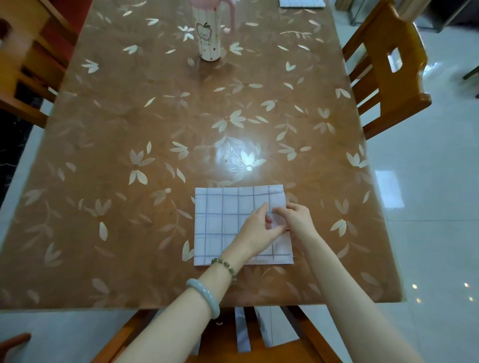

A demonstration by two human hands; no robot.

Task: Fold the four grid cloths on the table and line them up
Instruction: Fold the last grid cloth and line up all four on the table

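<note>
Here, at the right grip point(295, 220): fingers curled, pinching the right edge of the folded grid cloth point(220, 225). Just beside and touching it, the left grip point(259, 229): fingers fairly straight atop the cloth, thumb stretched toward the right one; pinching or merely pressing, cannot tell. On the left wrist, a bead bracelet point(225, 267) and, further up the arm, a pale green bangle point(204, 295). Cloth flat, folded to a rectangle, close to the near edge of the table point(103, 155), slightly right of middle. Well apart, toward the far end, an upright pink-handled tumbler point(208, 36). At the far edge, cut off by the frame, something pale and gridded point(302, 3). Wooden chairs point(383, 77) on both sides of the table.
</note>
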